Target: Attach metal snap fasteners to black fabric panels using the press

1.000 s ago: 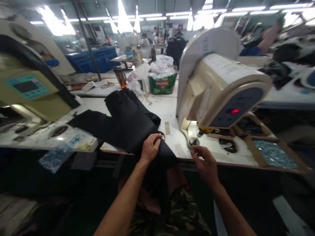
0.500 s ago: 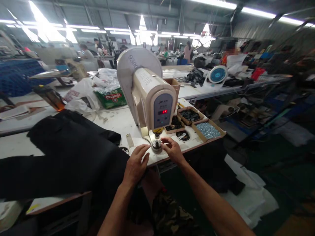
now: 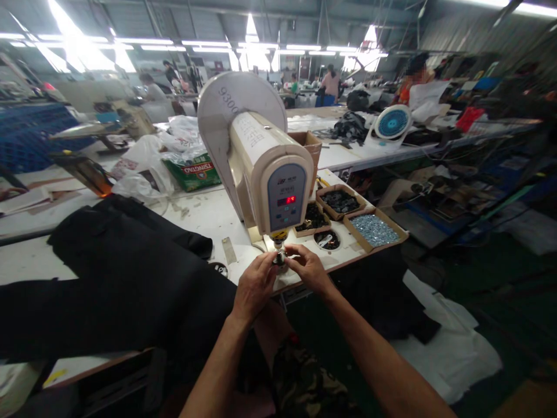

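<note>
A cream button-press machine [image 3: 267,145] with a lit red display stands before me, its head above a small round metal die [image 3: 279,260]. My left hand [image 3: 256,283] has its thumb and fingers drawn together at the die's left side. From the right, my right hand [image 3: 310,269] pinches with thumb and forefinger at the die's top edge. Whatever lies between the fingertips is too small and partly covered to make out. Black fabric [image 3: 143,273] is spread over the table beside my left forearm.
Right of the machine sit cardboard trays of silvery metal pieces [image 3: 375,229], black pieces [image 3: 340,201] and dark mixed pieces [image 3: 314,218]. A round table hole [image 3: 327,240] holds small parts. Behind are a green carton [image 3: 194,172], plastic bags, a blue fan [image 3: 392,122] and several people.
My left hand has moved right and forward to the die, its fingers closing together. My right hand stays by the die. The view has shifted slightly.
</note>
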Demonstrator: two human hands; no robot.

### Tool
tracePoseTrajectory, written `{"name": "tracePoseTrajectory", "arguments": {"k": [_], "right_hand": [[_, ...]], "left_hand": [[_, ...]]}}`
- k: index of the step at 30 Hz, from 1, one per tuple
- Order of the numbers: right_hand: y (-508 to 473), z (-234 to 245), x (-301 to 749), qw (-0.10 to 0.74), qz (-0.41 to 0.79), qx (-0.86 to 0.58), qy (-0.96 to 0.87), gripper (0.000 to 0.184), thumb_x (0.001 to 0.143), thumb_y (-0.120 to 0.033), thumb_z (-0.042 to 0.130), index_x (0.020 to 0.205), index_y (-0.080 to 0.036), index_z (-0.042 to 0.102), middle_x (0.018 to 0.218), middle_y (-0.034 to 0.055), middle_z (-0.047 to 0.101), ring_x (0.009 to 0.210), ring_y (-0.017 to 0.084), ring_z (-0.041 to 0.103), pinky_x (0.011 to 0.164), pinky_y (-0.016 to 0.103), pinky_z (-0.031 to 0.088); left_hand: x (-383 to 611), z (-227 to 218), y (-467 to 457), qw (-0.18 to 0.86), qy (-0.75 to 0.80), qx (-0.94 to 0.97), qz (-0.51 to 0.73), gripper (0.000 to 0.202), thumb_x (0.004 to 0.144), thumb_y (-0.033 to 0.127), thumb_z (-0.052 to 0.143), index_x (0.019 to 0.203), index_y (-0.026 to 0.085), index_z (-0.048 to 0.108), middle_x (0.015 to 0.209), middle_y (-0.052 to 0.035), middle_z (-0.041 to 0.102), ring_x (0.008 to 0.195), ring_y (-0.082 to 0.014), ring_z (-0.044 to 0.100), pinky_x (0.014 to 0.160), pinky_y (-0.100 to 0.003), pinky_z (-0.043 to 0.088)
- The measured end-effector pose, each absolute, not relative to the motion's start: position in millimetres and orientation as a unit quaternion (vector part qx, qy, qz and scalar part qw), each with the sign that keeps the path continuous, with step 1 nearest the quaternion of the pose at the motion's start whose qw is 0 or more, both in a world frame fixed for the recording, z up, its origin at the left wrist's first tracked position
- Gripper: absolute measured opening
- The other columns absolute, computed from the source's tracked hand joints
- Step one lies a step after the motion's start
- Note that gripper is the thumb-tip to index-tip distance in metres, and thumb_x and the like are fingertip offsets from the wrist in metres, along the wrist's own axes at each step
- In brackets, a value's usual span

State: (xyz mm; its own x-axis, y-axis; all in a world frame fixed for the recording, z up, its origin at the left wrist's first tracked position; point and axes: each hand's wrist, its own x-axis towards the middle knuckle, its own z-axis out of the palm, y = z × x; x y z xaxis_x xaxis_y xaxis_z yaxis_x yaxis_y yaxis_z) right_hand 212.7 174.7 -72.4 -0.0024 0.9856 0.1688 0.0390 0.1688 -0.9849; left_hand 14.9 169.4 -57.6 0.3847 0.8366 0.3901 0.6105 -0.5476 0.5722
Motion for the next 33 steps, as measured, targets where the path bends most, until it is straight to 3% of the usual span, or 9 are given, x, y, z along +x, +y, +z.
{"name": "tracePoseTrajectory", "arguments": {"k": [6,11,22,27,30,33], "right_hand": [[173.6,-69.7,212.4,0.527,0.439,-0.466,-0.559,0.041,0.088,-0.037,0.074,0.125,-0.021,0.070,0.119,0.0086,0.071,0.102,0.021,0.071,0.087,0.034,0.060],[177.7,-67.3,212.4,0.524,0.445,-0.464,-0.558,0.042,0.089,-0.040,0.072,0.127,-0.024,0.070,0.117,0.0068,0.071,0.103,0.020,0.068,0.086,0.033,0.060],[192.6,-59.9,207.2,0.519,0.412,-0.461,-0.590,0.037,0.087,-0.042,0.075,0.119,-0.024,0.073,0.110,0.0041,0.070,0.090,0.017,0.068,0.078,0.028,0.056],[198.4,-57.1,206.8,0.492,0.373,-0.488,-0.617,0.041,0.085,-0.047,0.076,0.122,-0.029,0.074,0.106,0.0019,0.071,0.088,0.018,0.068,0.078,0.028,0.055],[205.0,-54.1,220.5,0.524,0.349,-0.500,-0.594,0.035,0.088,-0.046,0.073,0.118,-0.028,0.074,0.105,0.0020,0.074,0.089,0.019,0.070,0.078,0.029,0.056],[223.6,-45.2,263.1,0.549,0.266,-0.567,-0.553,0.028,0.093,-0.044,0.063,0.109,-0.024,0.074,0.095,0.0023,0.076,0.084,0.019,0.070,0.075,0.028,0.056]], "left_hand": [[15.2,-58.5,168.4,0.177,0.453,0.810,0.328,0.046,0.103,0.025,0.048,0.148,0.033,0.046,0.144,-0.0066,0.061,0.128,-0.0222,0.062,0.108,-0.038,0.053],[15.7,-57.0,165.2,0.190,0.499,0.783,0.319,0.047,0.104,0.033,0.049,0.150,0.030,0.043,0.136,-0.0075,0.066,0.100,-0.0194,0.072,0.093,-0.035,0.058],[4.4,-68.9,177.2,0.256,0.568,0.709,0.331,0.049,0.097,0.053,0.050,0.139,0.028,0.054,0.134,-0.0072,0.069,0.104,-0.0242,0.074,0.094,-0.038,0.058],[-2.6,-83.2,194.9,0.268,0.567,0.713,0.314,0.046,0.089,0.054,0.056,0.130,0.032,0.058,0.119,-0.0033,0.076,0.094,-0.0263,0.077,0.082,-0.037,0.064],[-3.7,-86.7,196.2,0.254,0.584,0.703,0.316,0.041,0.088,0.054,0.055,0.125,0.037,0.058,0.111,0.0000,0.078,0.084,-0.0262,0.078,0.081,-0.040,0.065],[-3.2,-89.5,195.9,0.245,0.599,0.695,0.313,0.041,0.088,0.055,0.053,0.123,0.037,0.060,0.113,0.0009,0.078,0.092,-0.0271,0.078,0.087,-0.041,0.064]]}}
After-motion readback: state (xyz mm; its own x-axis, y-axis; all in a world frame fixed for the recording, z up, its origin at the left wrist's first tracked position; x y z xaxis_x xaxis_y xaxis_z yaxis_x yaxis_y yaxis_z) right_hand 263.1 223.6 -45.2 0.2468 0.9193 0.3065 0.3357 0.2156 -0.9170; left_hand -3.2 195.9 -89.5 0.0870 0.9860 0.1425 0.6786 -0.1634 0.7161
